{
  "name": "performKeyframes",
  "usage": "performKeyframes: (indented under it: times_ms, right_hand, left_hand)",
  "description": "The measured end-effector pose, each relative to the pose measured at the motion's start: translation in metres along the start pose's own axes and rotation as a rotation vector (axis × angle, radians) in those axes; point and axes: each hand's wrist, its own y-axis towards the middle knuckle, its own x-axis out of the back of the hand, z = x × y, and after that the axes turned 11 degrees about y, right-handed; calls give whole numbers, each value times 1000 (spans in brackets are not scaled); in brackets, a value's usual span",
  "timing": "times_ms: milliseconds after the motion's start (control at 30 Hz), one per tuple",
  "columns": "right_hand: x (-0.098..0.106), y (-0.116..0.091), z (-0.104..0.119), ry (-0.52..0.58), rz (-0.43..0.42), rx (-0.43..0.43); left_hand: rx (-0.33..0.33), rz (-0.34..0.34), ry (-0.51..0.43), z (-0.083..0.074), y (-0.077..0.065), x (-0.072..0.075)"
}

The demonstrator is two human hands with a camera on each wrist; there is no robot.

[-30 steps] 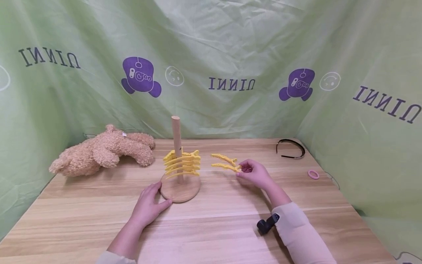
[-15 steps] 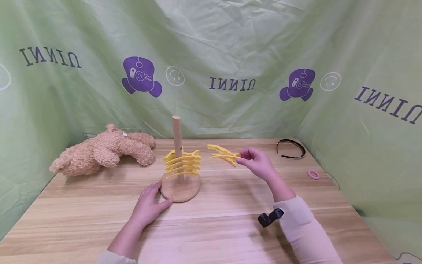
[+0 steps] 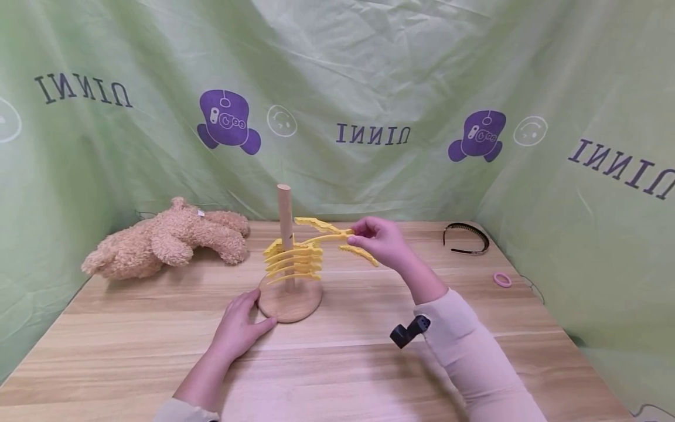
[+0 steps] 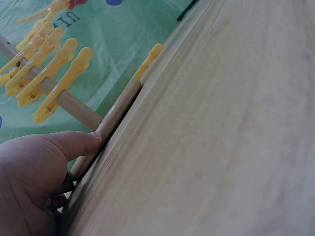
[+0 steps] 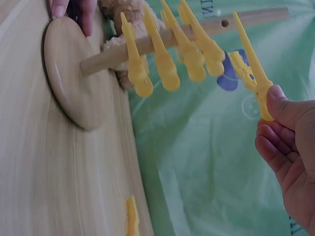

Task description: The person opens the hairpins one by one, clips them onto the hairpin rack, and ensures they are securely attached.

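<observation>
My left hand (image 3: 238, 333) holds the rim of the round wooden base (image 3: 290, 308), its thumb on the edge. An upright wooden post (image 3: 285, 208) rises from that base. Several yellow alligator hair clips (image 3: 297, 261) are clipped one above another along the post. Between thumb and fingers, my right hand (image 3: 382, 243) pinches the tail of another yellow hair clip (image 5: 253, 64), whose jaws are spread and point toward the post above the stacked clips. In the right wrist view, it is beside the post. A loose yellow hair clip (image 3: 360, 254) lies on the table below my right hand.
A light brown plush toy (image 3: 169, 234) lies at the back left of the wooden table (image 3: 316, 375). At the back right are a black headband (image 3: 477, 234) and a pink ring (image 3: 502, 280). Green printed fabric (image 3: 337, 76) hangs around the table.
My right hand has lifted one hair clip off the table, squeezed it so its jaws spread, and carried it left to the post. My left hand stays on the base.
</observation>
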Motion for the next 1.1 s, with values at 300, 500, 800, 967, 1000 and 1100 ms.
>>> performKeyframes:
  times_ms: [300,500,800,967,1000,1100]
  right_hand:
    - [-27,18,10,-14,60,43]
    - [-35,24,14,-13,90,30]
    - [-42,26,18,-17,129,-16]
    - [-44,25,17,-19,139,5]
    - [-44,25,17,-21,142,9]
    - [-44,24,17,-30,150,20]
  left_hand:
    - [-23,-25,15,-2,1,0]
    - [-22,-23,17,-2,0,1]
    - [-30,-36,17,-2,0,-1]
    - [-30,-39,9,0,1,-2]
    - [-28,-35,7,0,1,-2]
    - [-16,-20,3,1,1,-2]
